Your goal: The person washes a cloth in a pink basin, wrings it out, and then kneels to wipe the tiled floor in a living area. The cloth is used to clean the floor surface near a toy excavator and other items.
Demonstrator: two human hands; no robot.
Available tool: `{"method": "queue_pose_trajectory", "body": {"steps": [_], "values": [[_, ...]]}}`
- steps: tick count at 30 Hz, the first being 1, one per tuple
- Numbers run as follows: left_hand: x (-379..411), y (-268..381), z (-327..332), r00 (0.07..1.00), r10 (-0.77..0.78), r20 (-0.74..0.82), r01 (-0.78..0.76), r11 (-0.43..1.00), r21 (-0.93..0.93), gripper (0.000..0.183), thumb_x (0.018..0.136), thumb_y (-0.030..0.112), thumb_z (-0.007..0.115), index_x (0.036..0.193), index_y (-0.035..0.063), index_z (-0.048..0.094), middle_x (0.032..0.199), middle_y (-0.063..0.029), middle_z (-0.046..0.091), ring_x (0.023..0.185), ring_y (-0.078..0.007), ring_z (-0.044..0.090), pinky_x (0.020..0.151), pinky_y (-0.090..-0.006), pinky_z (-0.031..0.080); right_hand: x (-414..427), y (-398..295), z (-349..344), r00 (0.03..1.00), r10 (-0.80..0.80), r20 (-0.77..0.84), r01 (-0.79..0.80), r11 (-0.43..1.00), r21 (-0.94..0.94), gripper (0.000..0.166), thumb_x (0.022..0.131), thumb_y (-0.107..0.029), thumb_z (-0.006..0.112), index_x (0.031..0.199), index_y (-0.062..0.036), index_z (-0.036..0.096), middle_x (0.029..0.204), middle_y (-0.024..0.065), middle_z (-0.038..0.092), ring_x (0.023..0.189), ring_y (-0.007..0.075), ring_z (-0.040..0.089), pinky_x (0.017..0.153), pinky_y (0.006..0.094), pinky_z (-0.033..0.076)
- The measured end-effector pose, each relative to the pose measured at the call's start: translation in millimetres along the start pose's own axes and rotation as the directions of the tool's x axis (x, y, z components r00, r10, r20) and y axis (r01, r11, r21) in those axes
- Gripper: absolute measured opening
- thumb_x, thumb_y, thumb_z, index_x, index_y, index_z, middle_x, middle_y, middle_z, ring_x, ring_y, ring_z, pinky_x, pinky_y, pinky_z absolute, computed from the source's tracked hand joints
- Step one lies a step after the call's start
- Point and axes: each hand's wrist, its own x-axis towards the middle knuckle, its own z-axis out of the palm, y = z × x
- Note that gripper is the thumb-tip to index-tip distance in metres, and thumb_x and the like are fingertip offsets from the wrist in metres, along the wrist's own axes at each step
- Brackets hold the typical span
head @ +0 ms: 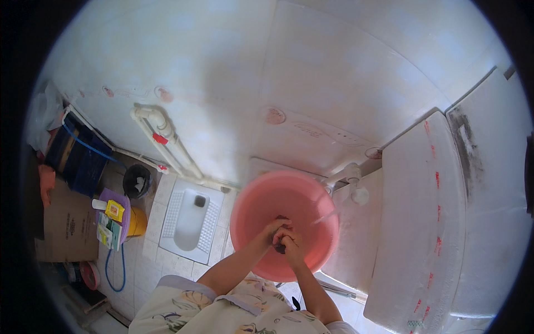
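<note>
My two hands meet over a large round pink plastic basin (244, 208), in the lower middle of its opening. Between them is a small dark, crumpled item (280, 249) that looks like cloth; most of it is hidden by my fingers. My left hand (274, 229) curls around its upper part. Pressed up against it, my right hand (290, 243) grips the lower part. A pale streak, possibly running water, crosses the right side of the basin. Whether water stands in the basin I cannot tell.
White pipes (352, 172) reach the basin's right rim. Tall foam-like panels (417, 200) stand on the right. Left of the basin is a squat toilet (187, 229). Farther left are a black bin (137, 181), a yellow bucket (137, 222), a blue hose (124, 273) and a cardboard box (69, 225).
</note>
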Motion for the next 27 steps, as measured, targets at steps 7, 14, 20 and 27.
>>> {"method": "queue_pose_trajectory", "body": {"steps": [7, 14, 20, 27], "values": [[-7.6, -11.9, 10.9, 0.982, -0.059, -0.178, 0.004, 0.955, -0.296, 0.021, 0.088, 0.029, 0.062, 0.101, 0.0122, 0.059, 0.090, -0.0046, 0.061, 0.080, -0.0165, 0.060, 0.070, -0.0320, 0.052, 29.5, 29.2, -14.0, 0.856, -0.477, -0.198, 0.271, 0.742, -0.614, 0.014, 0.082, -0.012, 0.047, 0.080, -0.0049, 0.059, 0.075, 0.0141, 0.057, 0.068, 0.0280, 0.056, 0.062, 0.0409, 0.044], [-6.4, 34.9, -2.6, 0.909, 0.077, -0.410, 0.000, 0.983, 0.186, 0.048, 0.090, 0.032, 0.060, 0.133, 0.0140, 0.048, 0.130, -0.0100, 0.051, 0.111, -0.0216, 0.051, 0.089, -0.0422, 0.047, 43.6, 99.7, -93.2, 0.968, -0.214, -0.132, -0.042, 0.380, -0.924, 0.029, 0.086, -0.019, 0.052, 0.112, -0.0070, 0.057, 0.109, 0.0184, 0.060, 0.098, 0.0370, 0.057, 0.081, 0.0499, 0.046], [-39.5, 39.8, -12.3, 0.771, 0.252, -0.585, 0.049, 0.892, 0.450, 0.076, 0.086, 0.048, 0.060, 0.145, 0.0104, 0.030, 0.136, -0.0122, 0.045, 0.120, -0.0290, 0.045, 0.098, -0.0448, 0.040, 41.6, 152.5, -67.1, 0.953, -0.264, -0.152, -0.132, 0.093, -0.987, 0.035, 0.083, -0.014, 0.055, 0.117, -0.0051, 0.054, 0.121, 0.0219, 0.054, 0.112, 0.0391, 0.052, 0.096, 0.0481, 0.042], [-6.7, -5.1, 1.9, 0.941, -0.248, -0.230, 0.240, 0.969, -0.063, 0.063, 0.086, 0.049, 0.063, 0.132, 0.0089, 0.046, 0.124, -0.0118, 0.055, 0.111, -0.0247, 0.053, 0.091, -0.0428, 0.047, 15.1, 40.7, -47.5, 0.970, -0.242, 0.037, 0.149, 0.463, -0.874, 0.027, 0.074, -0.001, 0.059, 0.101, -0.0033, 0.061, 0.108, 0.0177, 0.060, 0.102, 0.0357, 0.056, 0.087, 0.0423, 0.047]]}}
